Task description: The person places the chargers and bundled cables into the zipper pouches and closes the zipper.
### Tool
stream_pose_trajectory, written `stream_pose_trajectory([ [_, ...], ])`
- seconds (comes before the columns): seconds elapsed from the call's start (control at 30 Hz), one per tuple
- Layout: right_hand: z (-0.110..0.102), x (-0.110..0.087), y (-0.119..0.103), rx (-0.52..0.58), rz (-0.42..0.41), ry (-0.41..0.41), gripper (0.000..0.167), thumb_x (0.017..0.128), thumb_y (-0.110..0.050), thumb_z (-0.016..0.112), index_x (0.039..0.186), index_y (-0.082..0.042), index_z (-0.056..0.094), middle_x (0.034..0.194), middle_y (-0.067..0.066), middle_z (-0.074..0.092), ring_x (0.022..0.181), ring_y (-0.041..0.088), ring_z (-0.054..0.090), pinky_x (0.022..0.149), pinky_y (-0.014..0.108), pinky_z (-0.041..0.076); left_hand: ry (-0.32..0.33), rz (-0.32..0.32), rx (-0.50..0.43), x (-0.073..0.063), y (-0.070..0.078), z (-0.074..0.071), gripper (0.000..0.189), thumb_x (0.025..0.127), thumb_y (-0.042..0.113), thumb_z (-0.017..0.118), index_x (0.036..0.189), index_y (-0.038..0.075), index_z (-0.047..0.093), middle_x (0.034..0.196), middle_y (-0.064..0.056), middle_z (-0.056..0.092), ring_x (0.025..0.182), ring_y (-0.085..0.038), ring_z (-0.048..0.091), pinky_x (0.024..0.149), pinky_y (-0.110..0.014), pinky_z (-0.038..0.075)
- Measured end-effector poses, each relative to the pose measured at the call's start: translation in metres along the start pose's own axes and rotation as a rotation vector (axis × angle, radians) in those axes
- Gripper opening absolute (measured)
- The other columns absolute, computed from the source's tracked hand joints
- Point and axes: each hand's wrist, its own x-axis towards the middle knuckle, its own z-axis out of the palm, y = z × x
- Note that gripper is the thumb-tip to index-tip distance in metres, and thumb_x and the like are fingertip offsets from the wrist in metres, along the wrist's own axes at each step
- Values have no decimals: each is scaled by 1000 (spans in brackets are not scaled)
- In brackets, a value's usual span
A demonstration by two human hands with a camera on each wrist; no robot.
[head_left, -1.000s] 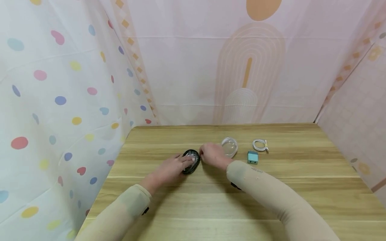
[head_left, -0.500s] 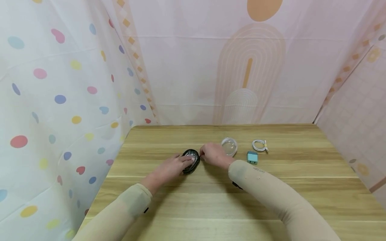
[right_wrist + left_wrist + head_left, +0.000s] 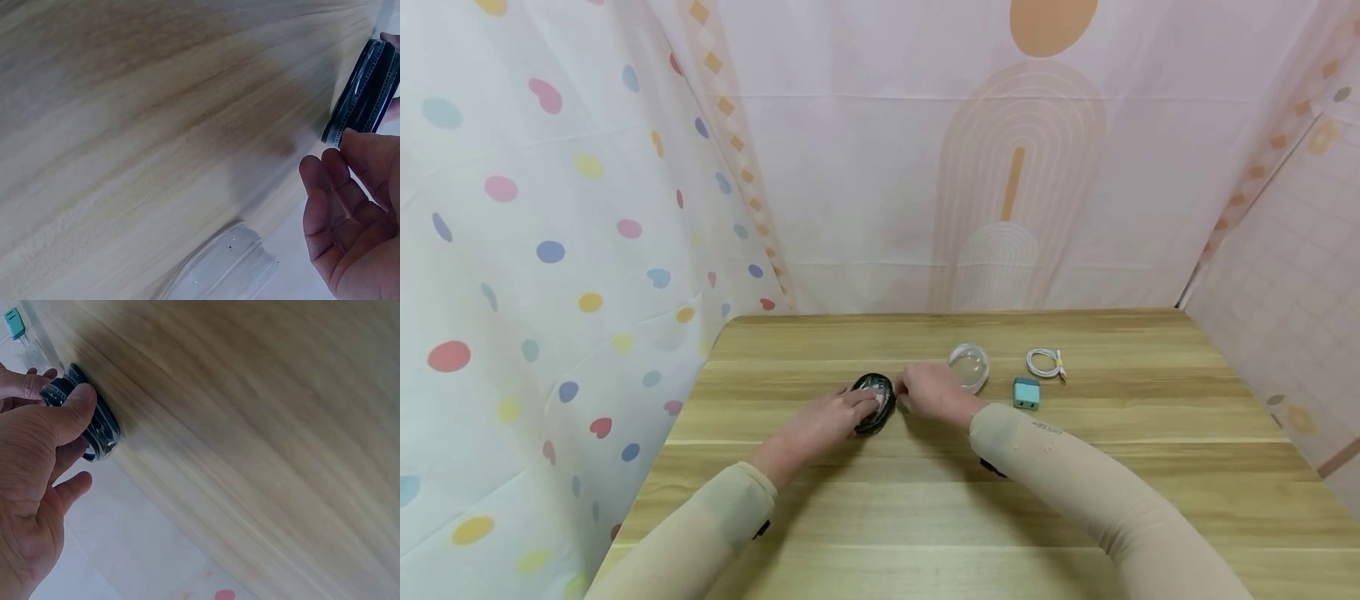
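Note:
A small round black zip case (image 3: pixel 886 410) with a see-through top lies on the table, left of centre. My left hand (image 3: pixel 837 417) holds it from the left, fingers over the clear top; in the left wrist view the thumb (image 3: pixel 78 406) presses on its side. At the right edge of the case, my right hand (image 3: pixel 931 388) has thumb and forefinger pinched together. In the right wrist view that thumb sits right at the end of the case's dark side, where two dotted rows run; what it pinches is hidden. Its other fingers (image 3: pixel 325 219) curl loosely.
Just behind the right hand stands a clear round case (image 3: pixel 972 367) with a zip line around its side. Farther right are a teal two-port charger plug (image 3: pixel 1026 393) and a coiled white cable (image 3: pixel 1043 363). Patterned curtains (image 3: pixel 865 167) hang along the back and sides of the wooden table (image 3: pixel 880 508).
Both hands stay at the black case with almost no movement. The head view shifts only slightly.

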Motion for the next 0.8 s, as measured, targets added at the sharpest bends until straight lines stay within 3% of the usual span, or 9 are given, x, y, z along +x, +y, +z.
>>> stream_pose_trajectory([
  [0.13, 1, 1, 0, -11, 12, 10, 7, 97, -16, 76, 96, -17, 82, 94, -1, 81, 84, 17, 74, 76, 38, 63, -44, -21, 22, 1, 0, -1, 62, 83, 25, 90, 138, 8, 67, 147, -9, 68, 138, -27, 64, 115, -55, 53],
  [0.27, 1, 1, 1, -5, 15, 15, 6, 96, -16, 77, 92, -17, 81, 91, -2, 80, 81, 16, 72, 74, 39, 62, -85, -43, 37, -1, 0, -3, 62, 85, 25, 88, 142, 12, 67, 151, -6, 66, 140, -27, 63, 119, -59, 48],
  [0.57, 5, 3, 4, 11, -16, 17, 12, 97, -22, 79, 86, -18, 77, 86, -3, 77, 79, 15, 68, 73, 37, 60, -93, -37, -6, -3, -1, -6, 63, 88, 30, 84, 145, 11, 66, 152, -7, 65, 141, -26, 63, 118, -60, 48],
  [0.8, 4, 3, 5, 53, -49, 23, 9, 97, -19, 79, 89, -15, 79, 88, -1, 78, 84, 16, 71, 79, 38, 61, -85, -59, -82, -1, -2, -5, 60, 89, 31, 82, 143, 10, 67, 150, -9, 66, 142, -25, 61, 117, -61, 49],
])
